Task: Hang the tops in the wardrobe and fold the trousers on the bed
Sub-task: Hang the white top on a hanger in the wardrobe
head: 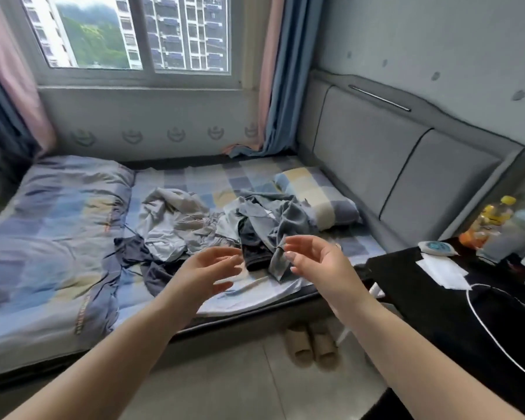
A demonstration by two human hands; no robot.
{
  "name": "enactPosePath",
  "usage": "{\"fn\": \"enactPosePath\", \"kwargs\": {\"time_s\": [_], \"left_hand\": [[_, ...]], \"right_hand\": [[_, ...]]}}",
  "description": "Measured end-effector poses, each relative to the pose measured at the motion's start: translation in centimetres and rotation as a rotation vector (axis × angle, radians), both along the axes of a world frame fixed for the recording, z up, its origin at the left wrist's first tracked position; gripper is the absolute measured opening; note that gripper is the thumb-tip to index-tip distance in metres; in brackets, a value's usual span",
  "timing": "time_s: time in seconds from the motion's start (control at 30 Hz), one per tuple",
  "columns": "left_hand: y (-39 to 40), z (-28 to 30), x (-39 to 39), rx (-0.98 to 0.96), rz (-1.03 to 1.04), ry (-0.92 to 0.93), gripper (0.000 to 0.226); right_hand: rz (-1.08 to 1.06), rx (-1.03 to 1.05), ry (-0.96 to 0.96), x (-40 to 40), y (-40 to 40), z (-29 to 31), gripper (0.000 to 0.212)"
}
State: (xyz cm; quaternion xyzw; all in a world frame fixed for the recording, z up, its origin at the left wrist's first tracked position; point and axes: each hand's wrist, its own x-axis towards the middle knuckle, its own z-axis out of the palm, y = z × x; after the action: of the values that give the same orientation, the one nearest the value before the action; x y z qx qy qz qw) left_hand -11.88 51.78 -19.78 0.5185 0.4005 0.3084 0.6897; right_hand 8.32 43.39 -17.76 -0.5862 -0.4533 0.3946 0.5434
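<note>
Clothes lay heaped in the middle of the bed, between a folded quilt on the left and a pillow on the right. Both hands reached out over the bed's near edge, palms turned toward each other, fingers spread and relaxed, holding nothing. The left hand hovered in front of a dark garment at the heap's near left. The right hand hung with its fingertips just beside a grey-blue garment trailing toward the near edge; whether they touched it could not be told. Slippers sat on the floor below. A black table stood at right.
</note>
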Motion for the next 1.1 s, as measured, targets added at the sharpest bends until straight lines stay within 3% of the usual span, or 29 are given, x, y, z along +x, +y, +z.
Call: {"fn": "enactPosePath", "kwargs": {"time_s": [0.1, 0.27, 0.63, 1.1], "left_hand": [[4.7, -1.1, -4.5, -0.006, 0.048, 0.018, 0.04], [11.7, -3.7, -10.3, -0.062, 0.158, 0.07, 0.018], [24.6, -10.7, -14.5, -0.251, 0.284, 0.16, 0.009], [43.8, -24.3, -13.3, -0.531, 0.464, 0.307, 0.014]], "right_hand": [[0.049, -0.034, 0.018, -3.7, 5.7, -1.5, 0.02], [0.089, -0.111, 0.042, -8.4, 14.0, -3.6, 0.019], [0.151, -0.275, 0.117, -11.4, 29.4, -9.3, 0.02], [0.261, -0.632, 0.057, -12.0, 53.4, -27.1, 0.017]]}}
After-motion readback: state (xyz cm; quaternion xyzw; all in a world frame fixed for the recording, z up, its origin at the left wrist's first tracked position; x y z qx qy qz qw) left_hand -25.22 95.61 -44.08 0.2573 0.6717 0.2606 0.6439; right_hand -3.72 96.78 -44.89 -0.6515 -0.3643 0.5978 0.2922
